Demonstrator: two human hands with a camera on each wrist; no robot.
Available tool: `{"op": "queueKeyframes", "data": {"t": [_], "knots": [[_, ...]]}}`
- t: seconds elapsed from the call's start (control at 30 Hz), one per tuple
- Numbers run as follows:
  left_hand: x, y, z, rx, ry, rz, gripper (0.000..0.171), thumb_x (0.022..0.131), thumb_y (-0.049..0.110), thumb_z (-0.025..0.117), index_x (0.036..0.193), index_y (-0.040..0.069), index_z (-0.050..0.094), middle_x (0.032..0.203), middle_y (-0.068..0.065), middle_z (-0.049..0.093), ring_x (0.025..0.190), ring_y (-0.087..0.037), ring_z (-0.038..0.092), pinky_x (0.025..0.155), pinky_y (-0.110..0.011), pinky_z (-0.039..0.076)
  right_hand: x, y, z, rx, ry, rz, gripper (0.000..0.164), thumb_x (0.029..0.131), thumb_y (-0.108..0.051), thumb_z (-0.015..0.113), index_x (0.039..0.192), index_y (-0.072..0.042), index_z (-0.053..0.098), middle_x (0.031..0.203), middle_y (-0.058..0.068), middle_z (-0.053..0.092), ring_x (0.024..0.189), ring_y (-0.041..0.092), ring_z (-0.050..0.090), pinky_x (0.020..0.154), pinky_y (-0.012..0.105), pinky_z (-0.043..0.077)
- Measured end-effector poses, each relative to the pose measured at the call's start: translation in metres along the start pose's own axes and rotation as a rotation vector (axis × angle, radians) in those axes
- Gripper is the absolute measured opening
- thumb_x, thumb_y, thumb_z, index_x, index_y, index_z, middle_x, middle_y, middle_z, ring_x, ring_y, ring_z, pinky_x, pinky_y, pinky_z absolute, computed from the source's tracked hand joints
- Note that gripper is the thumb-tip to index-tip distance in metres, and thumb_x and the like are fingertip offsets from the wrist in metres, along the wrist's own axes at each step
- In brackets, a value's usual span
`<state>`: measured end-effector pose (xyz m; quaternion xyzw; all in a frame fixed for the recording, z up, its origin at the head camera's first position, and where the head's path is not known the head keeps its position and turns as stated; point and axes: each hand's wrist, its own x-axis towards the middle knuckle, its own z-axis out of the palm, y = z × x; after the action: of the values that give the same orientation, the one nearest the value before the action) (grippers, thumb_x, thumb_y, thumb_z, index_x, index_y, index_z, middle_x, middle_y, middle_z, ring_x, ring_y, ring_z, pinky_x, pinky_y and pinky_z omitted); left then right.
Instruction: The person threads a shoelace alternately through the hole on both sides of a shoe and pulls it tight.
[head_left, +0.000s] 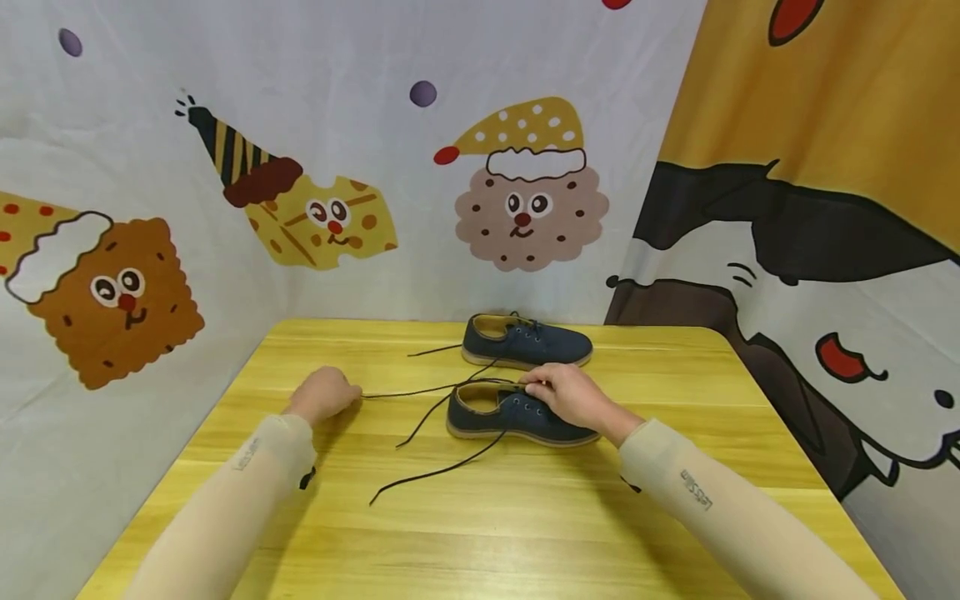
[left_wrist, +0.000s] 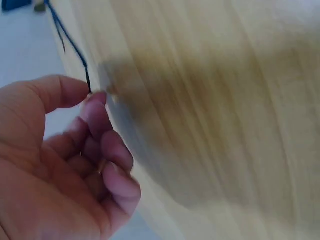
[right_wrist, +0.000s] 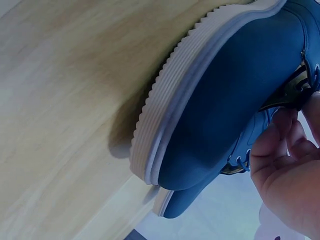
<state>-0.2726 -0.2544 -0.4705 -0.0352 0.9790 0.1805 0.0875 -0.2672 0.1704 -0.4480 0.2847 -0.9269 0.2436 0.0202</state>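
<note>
A navy lace-up shoe [head_left: 474, 422] with a tan lining and pale sole lies on its sole on the table, toe to the right. My left hand [head_left: 324, 395] pinches the end of a dark shoelace [head_left: 405, 392] between thumb and index finger, the lace stretched nearly straight to the shoe. In the left wrist view its other fingers are curled loosely. My right hand [head_left: 573, 398] pinches the dark tongue [right_wrist: 290, 97] at the shoe's lacing; whether a lace is pinched with it is hidden. Another loose lace [head_left: 442, 471] trails toward the table's front.
Behind the near shoe stands a matching navy shoe [head_left: 562, 343], its toe also right, with a lace [head_left: 435, 350] trailing left. The wooden table [head_left: 480, 533] ends at a printed cloth backdrop [head_left: 420, 283].
</note>
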Motion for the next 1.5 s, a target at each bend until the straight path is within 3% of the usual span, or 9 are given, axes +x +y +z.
{"op": "queueKeyframes", "data": {"t": [0.13, 0.27, 0.37, 0.5, 0.63, 0.87, 1.23, 1.37, 1.5], "knots": [[-0.006, 0.023, 0.005, 0.179, 0.215, 0.182, 0.021, 0.087, 0.023, 0.051, 0.074, 0.009, 0.057, 0.069, -0.005, 0.050, 0.056, -0.020, 0.049, 0.046, -0.037, 0.041, -0.006, 0.002, 0.000, 0.041, 0.006, 0.020, 0.021, 0.090, -0.029, 0.054, 0.109, -0.029, 0.063, 0.102, -0.015, 0.059, 0.090, 0.003, 0.054, 0.075, 0.031, 0.046], [-0.025, 0.063, 0.016, 0.181, 0.424, 0.598, 0.027, 0.088, 0.035, 0.057, 0.103, 0.013, 0.062, 0.096, -0.002, 0.055, 0.078, -0.017, 0.057, 0.063, -0.036, 0.048, -0.019, 0.006, -0.005, 0.090, -0.014, 0.050, 0.027, 0.090, -0.038, 0.051, 0.116, -0.032, 0.058, 0.106, -0.015, 0.056, 0.084, 0.003, 0.053, 0.069, 0.030, 0.045], [-0.043, 0.099, 0.025, 0.165, 0.471, 0.872, 0.043, 0.084, 0.043, 0.060, 0.117, 0.017, 0.058, 0.112, -0.002, 0.053, 0.091, -0.016, 0.056, 0.073, -0.034, 0.048, -0.032, 0.013, -0.011, 0.053, -0.024, 0.034, 0.040, 0.084, -0.047, 0.056, 0.119, -0.028, 0.056, 0.107, -0.011, 0.055, 0.077, 0.005, 0.051, 0.062, 0.028, 0.043], [-0.051, 0.132, 0.035, 0.184, 0.419, 1.019, 0.052, 0.081, 0.046, 0.061, 0.121, 0.013, 0.056, 0.121, -0.005, 0.051, 0.103, -0.018, 0.052, 0.081, -0.035, 0.045, -0.047, 0.025, -0.018, -0.047, -0.018, 0.012, 0.057, 0.073, -0.057, 0.063, 0.120, -0.025, 0.055, 0.110, -0.008, 0.054, 0.080, 0.007, 0.050, 0.063, 0.029, 0.043], [-0.042, 0.143, 0.042, 0.187, 0.352, 0.996, 0.038, 0.081, 0.046, 0.061, 0.101, 0.013, 0.063, 0.110, -0.001, 0.052, 0.089, -0.012, 0.054, 0.074, -0.029, 0.046, -0.057, 0.036, -0.020, -0.069, -0.001, 0.010, 0.061, 0.070, -0.057, 0.066, 0.119, -0.022, 0.056, 0.108, -0.007, 0.055, 0.081, 0.009, 0.050, 0.065, 0.030, 0.042], [-0.024, 0.147, 0.046, 0.211, 0.392, 0.937, 0.024, 0.081, 0.042, 0.063, 0.079, 0.018, 0.056, 0.093, 0.003, 0.049, 0.069, -0.007, 0.046, 0.060, -0.023, 0.043, -0.066, 0.049, -0.015, -0.116, 0.019, -0.018, 0.055, 0.071, -0.051, 0.069, 0.114, -0.019, 0.059, 0.108, -0.005, 0.055, 0.087, 0.013, 0.054, 0.072, 0.034, 0.045], [-0.014, 0.154, 0.046, 0.234, 0.358, 0.861, 0.034, 0.082, 0.046, 0.059, 0.094, 0.014, 0.058, 0.104, 0.001, 0.047, 0.077, -0.009, 0.048, 0.065, -0.026, 0.045, -0.053, 0.062, -0.016, -0.246, 0.075, -0.007, 0.042, 0.074, -0.041, 0.070, 0.109, -0.018, 0.062, 0.106, 0.000, 0.057, 0.099, 0.018, 0.052, 0.081, 0.039, 0.043], [-0.020, 0.137, 0.042, 0.243, 0.335, 0.790, 0.051, 0.084, 0.050, 0.054, 0.120, 0.014, 0.050, 0.119, 0.000, 0.047, 0.095, -0.013, 0.052, 0.074, -0.031, 0.046, -0.058, 0.064, -0.020, -0.178, 0.071, 0.020, 0.047, 0.076, -0.043, 0.068, 0.114, -0.017, 0.059, 0.111, 0.000, 0.056, 0.099, 0.021, 0.053, 0.079, 0.041, 0.044], [-0.025, 0.103, 0.029, 0.217, 0.320, 0.684, 0.061, 0.085, 0.056, 0.048, 0.130, 0.016, 0.042, 0.128, -0.002, 0.043, 0.110, -0.020, 0.047, 0.085, -0.040, 0.042, -0.071, 0.075, -0.033, -0.167, 0.095, 0.082, 0.052, 0.078, -0.046, 0.065, 0.119, -0.016, 0.056, 0.117, 0.002, 0.053, 0.098, 0.024, 0.054, 0.077, 0.043, 0.044]]}}
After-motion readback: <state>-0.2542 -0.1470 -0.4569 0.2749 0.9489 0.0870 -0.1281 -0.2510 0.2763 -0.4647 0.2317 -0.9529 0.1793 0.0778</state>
